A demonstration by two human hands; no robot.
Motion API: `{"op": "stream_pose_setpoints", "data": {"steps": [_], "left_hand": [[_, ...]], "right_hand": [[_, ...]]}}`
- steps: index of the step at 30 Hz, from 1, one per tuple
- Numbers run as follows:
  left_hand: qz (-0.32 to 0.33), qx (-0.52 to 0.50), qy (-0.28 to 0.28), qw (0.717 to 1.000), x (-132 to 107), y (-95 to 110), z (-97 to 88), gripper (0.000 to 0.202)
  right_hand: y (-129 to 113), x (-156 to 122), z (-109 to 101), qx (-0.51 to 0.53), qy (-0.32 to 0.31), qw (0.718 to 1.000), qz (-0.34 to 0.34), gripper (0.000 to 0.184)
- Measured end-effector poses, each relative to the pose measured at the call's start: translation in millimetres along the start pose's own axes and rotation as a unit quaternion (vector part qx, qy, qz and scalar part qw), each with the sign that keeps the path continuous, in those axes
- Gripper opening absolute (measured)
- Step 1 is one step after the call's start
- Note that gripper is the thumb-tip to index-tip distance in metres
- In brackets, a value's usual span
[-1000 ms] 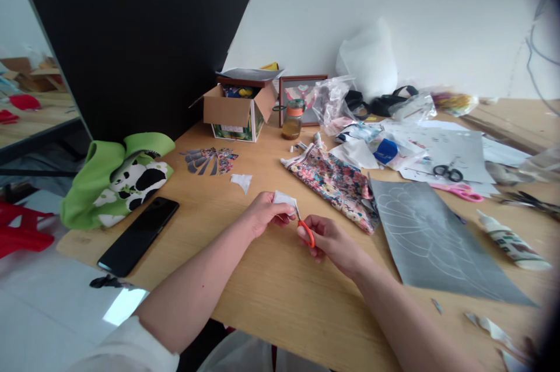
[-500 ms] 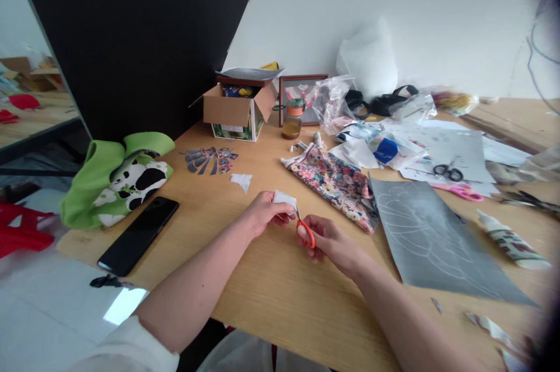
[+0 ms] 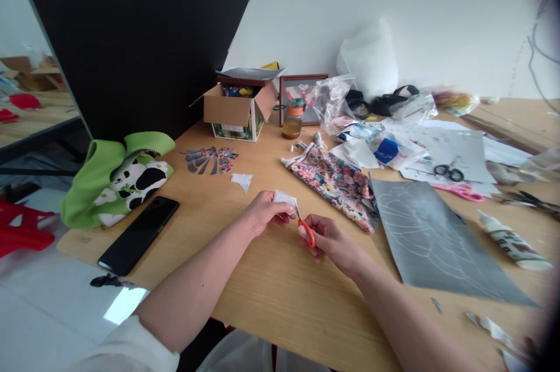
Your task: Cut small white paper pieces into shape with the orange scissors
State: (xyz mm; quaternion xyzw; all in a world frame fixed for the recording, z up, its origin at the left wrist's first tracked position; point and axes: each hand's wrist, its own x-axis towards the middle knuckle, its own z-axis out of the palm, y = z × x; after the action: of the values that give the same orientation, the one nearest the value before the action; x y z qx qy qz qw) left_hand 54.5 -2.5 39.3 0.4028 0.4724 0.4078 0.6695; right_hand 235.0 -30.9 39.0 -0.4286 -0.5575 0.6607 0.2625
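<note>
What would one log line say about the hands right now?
left hand: holds small white piece | right hand: holds orange scissors, blades at the piece | surface: wooden table | nearby: floral fabric, grey sheet

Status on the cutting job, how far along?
Done: a fan of cut pieces lies near the cardboard box, with one white offcut close by. In hand: the left hand pinches a small white piece, and the right hand holds the orange scissors at its edge. Left, likely: the grey sheet with drawn outlines looks uncut, and the floral fabric lies bunched beside it.
</note>
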Motion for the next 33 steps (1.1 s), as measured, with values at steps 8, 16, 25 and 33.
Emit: {"op": "stream_pose_setpoints", "data": {"steps": [8, 16, 25, 33], "left_hand": [[0.001, -0.01, -0.001, 1.0, 0.9, -0.7, -1.3, 0.017], [-0.008, -0.028, 0.0, 1.0, 2.2, -0.7, -1.6, 0.02], [0.001, -0.032, 0.003, 0.999, 2.7, -0.5, -1.3, 0.019], [0.001, -0.021, 0.0, 1.0, 2.8, -2.0, -1.2, 0.018]], "right_hand": [[0.8, 1.0, 0.0, -0.013, 0.007, 1.0, -0.001, 0.049], [0.6, 1.3, 0.0, -0.013, 0.017, 1.0, -0.002, 0.048], [0.8, 1.4, 0.6, -0.012, 0.015, 1.0, 0.004, 0.049], [3.4, 1.3, -0.8, -0.006, 0.003, 1.0, 0.006, 0.049]]}}
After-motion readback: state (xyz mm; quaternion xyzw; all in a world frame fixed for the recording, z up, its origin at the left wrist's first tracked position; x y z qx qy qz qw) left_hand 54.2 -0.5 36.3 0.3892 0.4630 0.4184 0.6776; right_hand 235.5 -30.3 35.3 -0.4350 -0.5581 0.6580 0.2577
